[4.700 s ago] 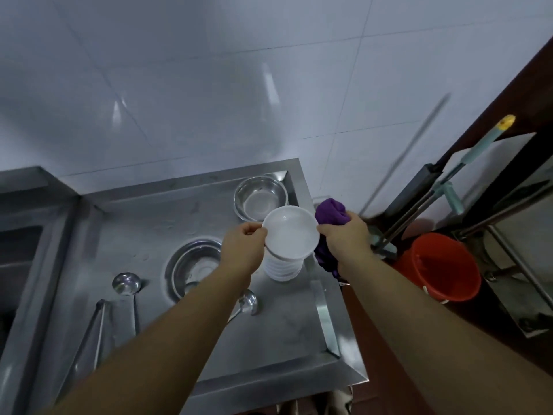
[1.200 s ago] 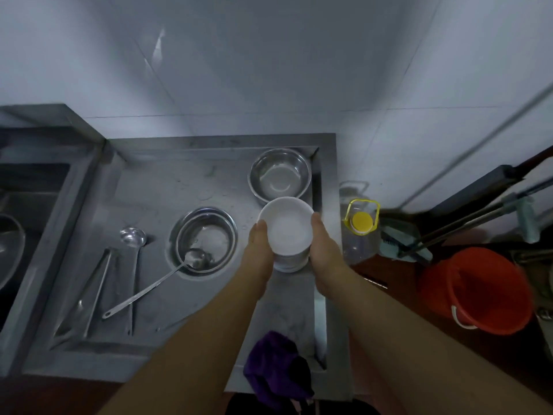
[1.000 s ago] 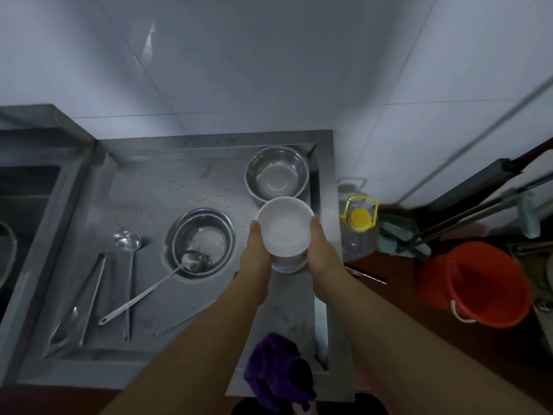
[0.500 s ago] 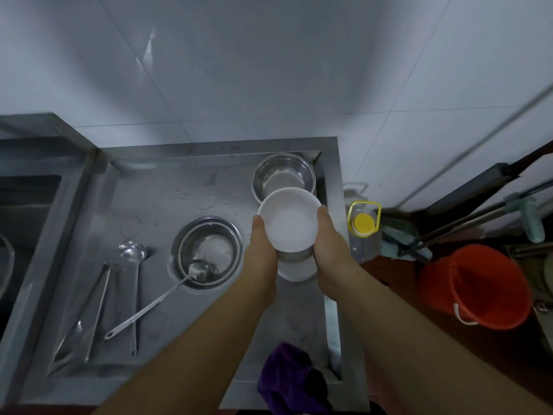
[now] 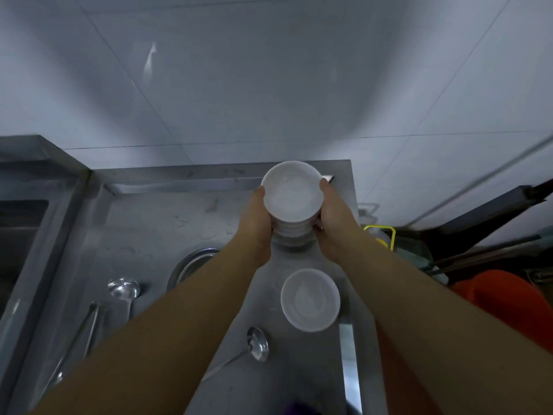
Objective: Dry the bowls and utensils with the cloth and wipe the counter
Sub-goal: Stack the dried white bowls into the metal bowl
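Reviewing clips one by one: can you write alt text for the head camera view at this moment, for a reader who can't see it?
Both hands, left hand and right hand, hold a stack of white bowls above a steel counter by a tiled wall. One white bowl sits alone on the counter below, with a ladle nearby and an orange bucket to the right.

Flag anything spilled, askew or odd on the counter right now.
Water drops sit on the steel counter left of the stack of white bowls, so it is still wet. One white bowl stands alone, apart from the stack. Nothing looks broken or tipped.
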Action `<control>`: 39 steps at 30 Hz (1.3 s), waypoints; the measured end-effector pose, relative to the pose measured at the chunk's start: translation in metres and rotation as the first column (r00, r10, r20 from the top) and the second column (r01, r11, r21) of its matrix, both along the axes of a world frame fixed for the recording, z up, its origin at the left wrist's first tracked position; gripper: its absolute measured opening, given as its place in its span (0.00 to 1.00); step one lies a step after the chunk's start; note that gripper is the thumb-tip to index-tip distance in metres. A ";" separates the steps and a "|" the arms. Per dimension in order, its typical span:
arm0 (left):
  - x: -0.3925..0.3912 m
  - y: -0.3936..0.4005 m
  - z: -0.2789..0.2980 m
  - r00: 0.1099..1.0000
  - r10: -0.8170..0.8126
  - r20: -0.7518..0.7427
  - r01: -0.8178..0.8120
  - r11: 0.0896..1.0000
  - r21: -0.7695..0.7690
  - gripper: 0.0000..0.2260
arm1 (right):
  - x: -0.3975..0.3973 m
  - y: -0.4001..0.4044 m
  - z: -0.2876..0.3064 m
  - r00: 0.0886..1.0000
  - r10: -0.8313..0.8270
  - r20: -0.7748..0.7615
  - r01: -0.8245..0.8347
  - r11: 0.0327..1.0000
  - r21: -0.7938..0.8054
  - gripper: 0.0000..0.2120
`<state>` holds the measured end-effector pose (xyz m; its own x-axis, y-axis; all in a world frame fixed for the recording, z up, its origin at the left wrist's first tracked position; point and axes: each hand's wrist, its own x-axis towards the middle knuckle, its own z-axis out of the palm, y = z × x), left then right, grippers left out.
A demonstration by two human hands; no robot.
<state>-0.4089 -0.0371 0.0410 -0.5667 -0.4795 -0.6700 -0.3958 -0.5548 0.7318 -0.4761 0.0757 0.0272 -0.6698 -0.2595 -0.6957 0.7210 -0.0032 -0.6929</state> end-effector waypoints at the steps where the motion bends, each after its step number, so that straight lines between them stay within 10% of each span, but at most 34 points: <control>1: -0.008 -0.005 -0.006 1.000 0.007 -0.002 -0.007 1.000 0.003 0.12 | -0.008 -0.005 -0.007 1.000 -0.001 0.006 0.001 1.000 0.000 0.22; 25: -0.051 -0.021 -0.086 0.989 0.103 0.110 -0.116 0.986 0.121 0.12 | -0.048 -0.036 -0.095 0.993 -0.096 0.072 0.092 0.994 0.059 0.23; 33: -0.003 -0.027 -0.074 0.970 -0.068 0.234 0.101 0.986 -0.134 0.11 | -0.005 0.020 -0.059 0.976 0.076 -0.206 0.000 0.937 0.348 0.13; 39: 0.086 0.027 -0.098 0.879 -0.335 0.340 0.363 0.932 -0.020 0.14 | 0.075 0.079 -0.089 0.993 0.105 0.045 -0.114 0.933 0.342 0.28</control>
<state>-0.3228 -0.0104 -0.0573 -0.4643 -0.3511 -0.8131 -0.7761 -0.2811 0.5645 -0.4014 0.1551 -0.0621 -0.6318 -0.0726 -0.7717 0.7206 0.3116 -0.6193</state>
